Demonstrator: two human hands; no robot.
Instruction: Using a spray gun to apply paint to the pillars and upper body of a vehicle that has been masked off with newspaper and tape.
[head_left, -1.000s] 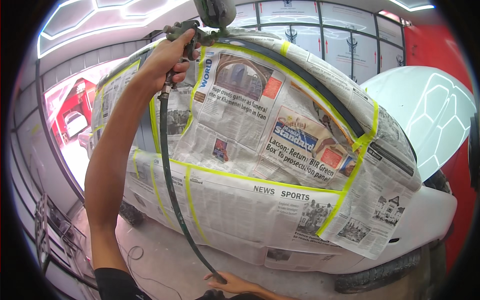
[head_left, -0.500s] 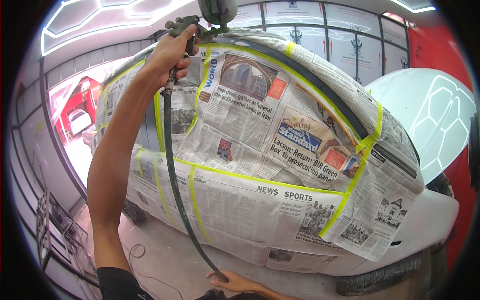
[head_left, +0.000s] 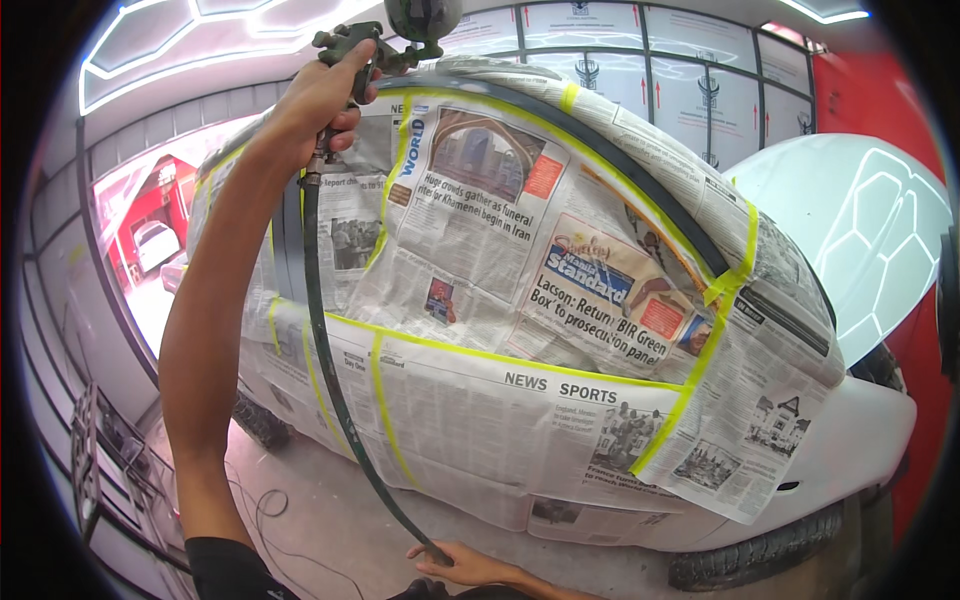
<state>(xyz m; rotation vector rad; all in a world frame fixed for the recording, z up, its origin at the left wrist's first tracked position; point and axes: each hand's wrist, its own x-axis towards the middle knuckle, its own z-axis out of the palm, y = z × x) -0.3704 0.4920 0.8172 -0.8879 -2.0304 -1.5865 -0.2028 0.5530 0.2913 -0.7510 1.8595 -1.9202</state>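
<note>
High at the top of the view, my left hand grips a spray gun with a dark round cup on top. A dark hose hangs from the gun's handle down to my right hand at the bottom, whose fingers are around it. The gun is beside the dark trim strip along the upper door frame of a car. Newspaper sheets cover the car's windows and side, held by bright yellow tape.
A white panel with reflected lights rises at the right, above a tyre. Black metal frames stand at lower left, near a thin cable on the floor. An opening at left shows another white car.
Over the last half second my left hand and the spray gun have moved left and slightly up, drawing the upper hose leftward. My right hand stays low on the hose.
</note>
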